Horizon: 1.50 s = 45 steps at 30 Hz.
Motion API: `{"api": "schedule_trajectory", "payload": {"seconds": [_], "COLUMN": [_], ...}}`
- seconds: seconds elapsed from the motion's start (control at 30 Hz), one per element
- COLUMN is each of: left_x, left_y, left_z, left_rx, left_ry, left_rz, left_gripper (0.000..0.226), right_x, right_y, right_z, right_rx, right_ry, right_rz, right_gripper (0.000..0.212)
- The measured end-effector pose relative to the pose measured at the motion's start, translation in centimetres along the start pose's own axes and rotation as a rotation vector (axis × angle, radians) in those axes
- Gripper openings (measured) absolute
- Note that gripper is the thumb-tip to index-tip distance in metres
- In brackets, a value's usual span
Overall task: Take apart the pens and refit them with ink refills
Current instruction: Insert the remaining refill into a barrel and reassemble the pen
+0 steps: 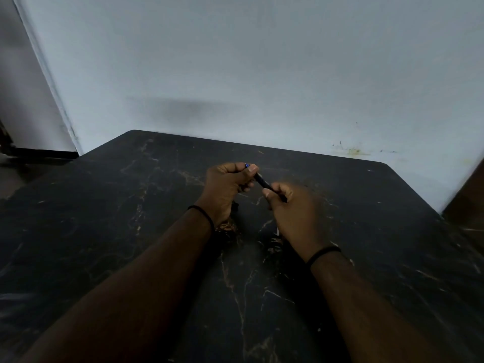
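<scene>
I hold one dark pen [262,182] between both hands above the middle of the black marble table [131,218]. My left hand [225,187] grips its upper end, where a small blue tip shows at the thumb. My right hand [290,208] is closed on the lower end, with the pen's dark barrel running diagonally between the two fists. A small dark piece [235,205] lies on the table just under my left hand; what it is I cannot make out. The right hand is blurred.
A pale wall [262,74] stands right behind the table's far edge. The floor and a dark doorway show at far left [15,153]. A brown surface [468,200] sits past the table's right corner.
</scene>
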State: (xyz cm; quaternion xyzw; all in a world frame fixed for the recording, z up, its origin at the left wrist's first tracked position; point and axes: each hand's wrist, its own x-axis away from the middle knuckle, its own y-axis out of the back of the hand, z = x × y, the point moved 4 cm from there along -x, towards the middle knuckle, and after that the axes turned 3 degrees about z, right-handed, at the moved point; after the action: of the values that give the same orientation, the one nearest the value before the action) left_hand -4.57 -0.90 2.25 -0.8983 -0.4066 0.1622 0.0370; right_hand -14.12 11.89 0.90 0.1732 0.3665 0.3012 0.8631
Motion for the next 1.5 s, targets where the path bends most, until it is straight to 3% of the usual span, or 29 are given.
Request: {"api": "schedule_trajectory", "payload": {"seconds": [0.2, 0.33, 0.43, 0.57, 0.67, 0.8, 0.93, 1.07, 1.13, 1.5], "left_x": [0.3, 0.5, 0.7, 0.6, 0.6, 0.2, -0.2, -0.3, -0.2, -0.1], "left_y": [0.0, 1.8, 3.9, 4.3, 3.3, 2.8, 2.6, 2.3, 2.1, 1.8], "left_z": [-0.8, -2.2, -2.7, -1.7, -1.2, -0.8, -0.7, -1.0, -1.0, -0.6], "left_rx": [-0.076, -0.792, -1.159, -1.374, -1.483, -1.386, -1.167, -0.560, -0.383, -0.378], "left_ry": [-0.054, -0.225, -0.084, 0.134, 0.185, 0.173, 0.081, 0.070, 0.099, 0.105], "left_rz": [-0.021, -0.295, -0.465, -0.346, -0.208, -0.102, -0.110, -0.164, -0.156, -0.111], "left_gripper": [0.013, 0.046, 0.062, 0.068, 0.057, 0.040, 0.043, 0.029, 0.024, 0.025], "right_x": [0.1, 0.3, 0.3, 0.4, 0.4, 0.4, 0.2, 0.3, 0.3, 0.0], "right_y": [-0.1, 0.1, 0.4, 0.5, 0.2, 0.1, -0.2, -0.2, -0.1, 0.4], "right_z": [0.1, 0.3, -0.1, 0.2, 0.3, 0.0, -0.2, -0.3, -0.3, -0.8], "right_rx": [-0.094, -0.042, -0.026, -0.024, -0.004, 0.009, -0.001, 0.018, 0.019, 0.054], "right_ry": [-0.079, -0.111, -0.163, -0.149, -0.138, -0.133, -0.138, -0.111, -0.090, -0.104], "right_rz": [0.010, -0.031, -0.020, -0.011, 0.000, -0.006, -0.005, -0.017, -0.022, -0.023], "right_gripper": [0.029, 0.027, 0.027, 0.026, 0.025, 0.024, 0.024, 0.026, 0.026, 0.017]}}
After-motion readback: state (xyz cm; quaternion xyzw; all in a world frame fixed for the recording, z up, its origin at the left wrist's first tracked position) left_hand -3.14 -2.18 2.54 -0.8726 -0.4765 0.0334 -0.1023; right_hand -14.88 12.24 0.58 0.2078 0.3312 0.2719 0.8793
